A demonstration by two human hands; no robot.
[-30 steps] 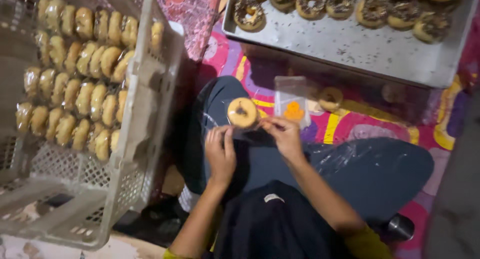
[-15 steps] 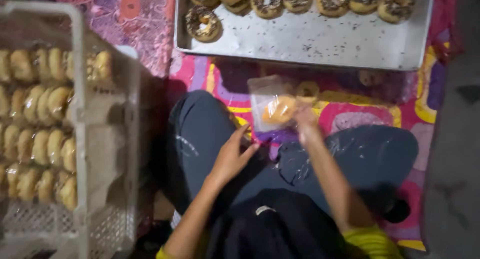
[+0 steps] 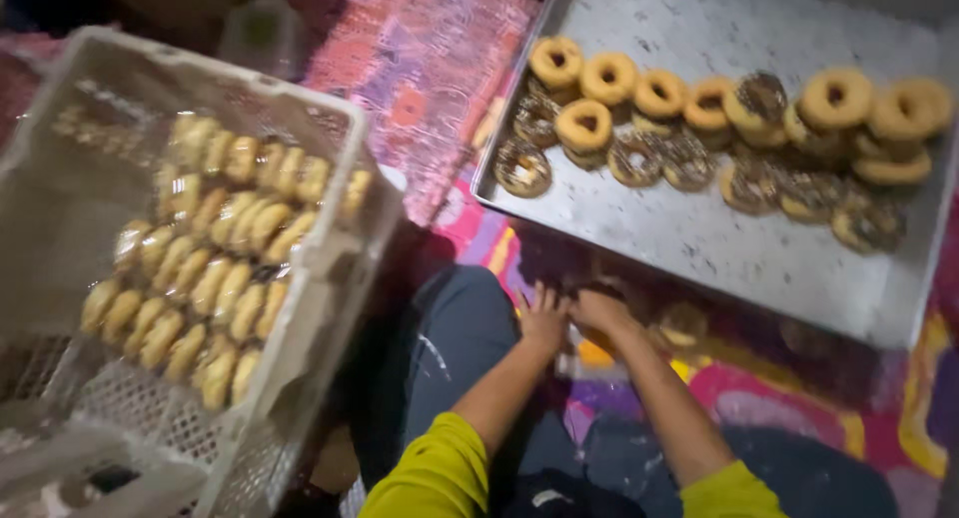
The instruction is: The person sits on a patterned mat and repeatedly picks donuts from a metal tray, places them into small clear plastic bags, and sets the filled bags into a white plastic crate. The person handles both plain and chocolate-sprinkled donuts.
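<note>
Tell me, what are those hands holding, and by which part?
Both hands, left hand and right hand, close together on a small clear packet with something orange inside, at its top edge. The picture is too blurred to show the exact grip.

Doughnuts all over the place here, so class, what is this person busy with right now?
A seated person in yellow sleeves has both hands together low over their lap. The left hand and right hand press on a small clear packet with something orange inside; the blur hides the grip. Ahead lies a metal tray of glazed and chocolate-sprinkled doughnuts. To the left stands a white plastic crate with rows of wrapped doughnuts. One loose doughnut lies on the patterned mat.
</note>
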